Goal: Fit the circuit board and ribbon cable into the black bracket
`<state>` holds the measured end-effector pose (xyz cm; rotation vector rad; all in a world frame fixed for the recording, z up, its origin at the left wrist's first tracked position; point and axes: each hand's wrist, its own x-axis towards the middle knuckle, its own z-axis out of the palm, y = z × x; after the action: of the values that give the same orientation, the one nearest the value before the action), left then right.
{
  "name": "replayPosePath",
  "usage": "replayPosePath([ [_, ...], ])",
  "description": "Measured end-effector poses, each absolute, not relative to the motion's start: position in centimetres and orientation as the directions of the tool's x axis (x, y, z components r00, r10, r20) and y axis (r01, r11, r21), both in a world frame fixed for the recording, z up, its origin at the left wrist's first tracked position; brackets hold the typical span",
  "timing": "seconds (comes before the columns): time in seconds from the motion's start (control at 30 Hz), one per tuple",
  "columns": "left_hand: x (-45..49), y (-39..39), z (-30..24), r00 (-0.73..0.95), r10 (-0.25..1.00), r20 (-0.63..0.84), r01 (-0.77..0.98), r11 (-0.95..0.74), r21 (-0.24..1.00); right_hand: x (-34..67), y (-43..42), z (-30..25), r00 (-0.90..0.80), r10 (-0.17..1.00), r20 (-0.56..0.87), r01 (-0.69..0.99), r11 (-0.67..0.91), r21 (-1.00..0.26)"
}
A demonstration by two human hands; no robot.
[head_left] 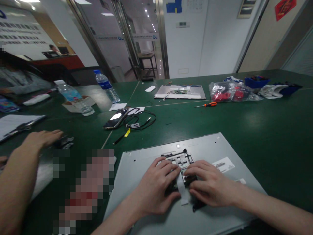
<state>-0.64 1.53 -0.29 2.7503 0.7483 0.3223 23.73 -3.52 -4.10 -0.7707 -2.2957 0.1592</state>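
A silver metal display panel (144, 163) lies flat in front of me, with a cut-out bracket area (181, 160) near its middle. My left hand (162, 182) rests over the panel, its fingers bent around a small dark part mostly hidden beneath them. Across from it, my right hand (210, 182) has curled fingers around a black part (190, 179) by the bracket. Between the two hands runs a pale flat strip (183, 192), perhaps a ribbon cable. A black end piece (198, 205) pokes out below my right fingers. White labels (223, 164) sit right of that hand.
Another person's forearm (22, 176) reaches in from the left. Beyond the panel are a phone (116, 118), black cable (146, 127), bottles (106, 85), an orange screwdriver (210, 104), a second panel (181, 93) and a plastic bag (232, 92).
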Motion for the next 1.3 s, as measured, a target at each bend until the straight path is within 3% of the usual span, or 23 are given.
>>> replayPosePath([
  [0.33, -0.68, 1.57, -0.44, 0.843, 0.514, 0.159, 0.446, -0.833, 0.328, 23.70, -3.49, -3.77, -0.701, 0.559, 0.443, 0.462, 0.829, -0.314],
  [0.7, -0.75, 1.70, -0.08, 0.839, 0.507, 0.196, 0.430, -0.839, 0.332, 23.93, -3.13, -3.30, -0.739, 0.593, 0.321, 0.459, 0.791, -0.405],
  [1.07, -0.87, 1.80, 0.39, 0.830, 0.445, 0.337, 0.374, -0.892, 0.254, 24.28, -2.83, -3.59, -0.749, 0.589, 0.303, 0.438, 0.783, -0.441],
  [1.3, -0.76, 1.77, 0.26, 0.824, 0.464, 0.325, 0.399, -0.883, 0.249, 24.23, -3.16, -3.30, -0.745, 0.593, 0.305, 0.454, 0.786, -0.419],
])
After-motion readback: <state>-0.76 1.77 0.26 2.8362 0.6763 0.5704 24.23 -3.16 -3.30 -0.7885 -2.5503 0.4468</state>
